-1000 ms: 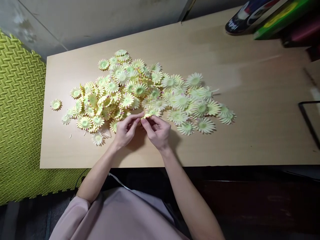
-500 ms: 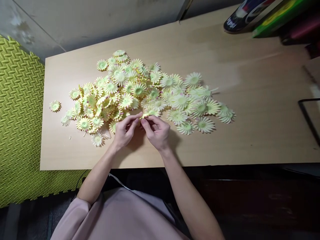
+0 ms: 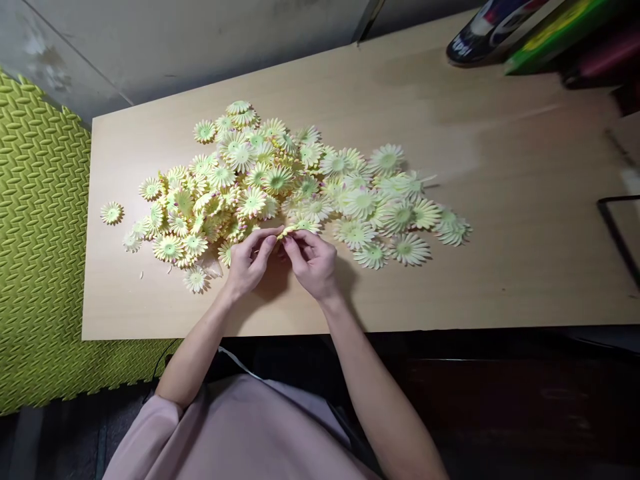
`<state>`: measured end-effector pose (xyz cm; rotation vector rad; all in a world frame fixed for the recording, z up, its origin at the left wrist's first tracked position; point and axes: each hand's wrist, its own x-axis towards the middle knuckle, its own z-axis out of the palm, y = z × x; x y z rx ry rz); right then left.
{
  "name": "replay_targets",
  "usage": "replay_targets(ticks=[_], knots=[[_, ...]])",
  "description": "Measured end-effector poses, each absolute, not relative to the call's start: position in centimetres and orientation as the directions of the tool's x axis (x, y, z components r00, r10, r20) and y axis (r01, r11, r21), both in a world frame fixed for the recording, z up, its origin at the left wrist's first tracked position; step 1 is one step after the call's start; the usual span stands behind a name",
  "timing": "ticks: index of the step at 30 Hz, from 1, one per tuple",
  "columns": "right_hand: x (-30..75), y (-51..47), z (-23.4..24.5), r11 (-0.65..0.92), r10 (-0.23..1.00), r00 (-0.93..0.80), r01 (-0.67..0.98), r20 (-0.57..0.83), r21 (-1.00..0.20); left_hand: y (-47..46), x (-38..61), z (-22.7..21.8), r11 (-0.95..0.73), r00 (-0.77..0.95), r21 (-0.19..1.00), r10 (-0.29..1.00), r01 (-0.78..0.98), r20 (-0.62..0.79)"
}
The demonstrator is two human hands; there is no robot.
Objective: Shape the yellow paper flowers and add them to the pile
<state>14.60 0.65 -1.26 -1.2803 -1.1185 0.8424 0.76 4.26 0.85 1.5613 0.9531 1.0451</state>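
Note:
Both my left hand (image 3: 253,261) and my right hand (image 3: 314,263) are closed in a pinch, fingertips nearly meeting. Between them they hold a small yellow artificial flower piece (image 3: 285,232), seen edge-on and mostly covered by my fingers. Just beyond my hands spreads a heap of pale yellow-green artificial flower heads (image 3: 279,179), some with pinkish petal tips. Paler, flatter flower heads (image 3: 361,202) lie to the right of the heap. One single flower head (image 3: 112,213) lies apart at the far left.
Everything lies on a light wood table (image 3: 500,267). A dark Pepsi bottle (image 3: 473,43) and a green package (image 3: 545,40) are at the back right. A black wire frame (image 3: 617,240) sits at the right edge. Green foam matting (image 3: 43,247) borders the left side; a wall (image 3: 200,40) stands behind.
My right hand has shifted very slightly left, and a little more of the yellow piece shows between my fingertips. The heap of flowers is unchanged.

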Motion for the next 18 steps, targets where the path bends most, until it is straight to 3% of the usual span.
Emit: replay_targets(ticks=[6,13,18], knots=[[14.7,0.6,-1.5,0.131,0.959,0.244,0.061,0.142,-0.990,4.4,0.9,0.5,-0.163,0.292,0.987,0.944,0.012,0.152],[15.1,0.4,-0.5,0.086,0.983,0.169,-0.051,0.076,-0.995,4.9,0.8,-0.1,0.106,0.207,0.984,0.976,-0.143,-0.075],[15.5,0.5,-0.2,0.045,0.990,0.138,-0.150,0.024,-0.988,5.1,0.5,-0.5,0.121,0.187,0.978,0.978,-0.172,-0.089]])
